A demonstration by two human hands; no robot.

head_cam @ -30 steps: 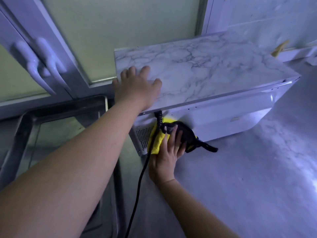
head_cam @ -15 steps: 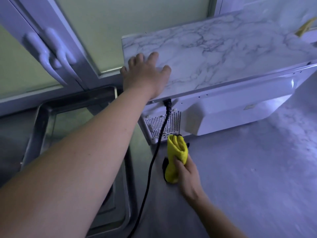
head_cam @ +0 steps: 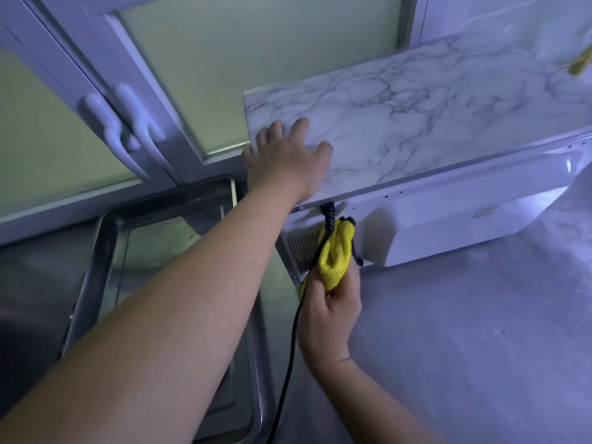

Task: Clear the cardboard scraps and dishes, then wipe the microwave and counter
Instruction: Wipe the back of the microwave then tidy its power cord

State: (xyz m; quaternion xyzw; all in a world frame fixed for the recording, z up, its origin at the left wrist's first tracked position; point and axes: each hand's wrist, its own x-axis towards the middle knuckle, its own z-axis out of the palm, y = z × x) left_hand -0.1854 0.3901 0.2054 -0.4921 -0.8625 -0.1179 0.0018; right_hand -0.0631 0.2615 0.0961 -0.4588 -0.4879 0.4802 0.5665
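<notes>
The white microwave (head_cam: pixel 448 216) stands on the marbled counter (head_cam: pixel 480 331) with its back side toward me; its top is covered in a marble pattern. My left hand (head_cam: pixel 285 161) lies flat, fingers spread, on the near left corner of that top. My right hand (head_cam: pixel 330 312) grips a bunched yellow cloth (head_cam: pixel 336 251) and presses it against the microwave's back by the vent grille. A black power cord (head_cam: pixel 288 363) runs from the back of the microwave down past my right hand.
A stainless steel sink (head_cam: pixel 102 267) lies to the left of the microwave. Behind it are a frosted window and white handles (head_cam: pixel 128 133). A yellowish object (head_cam: pixel 579 65) shows at the far right edge.
My right hand has brought the yellow cloth up off the counter and back against the microwave's rear by the cord. My left hand stays on the top.
</notes>
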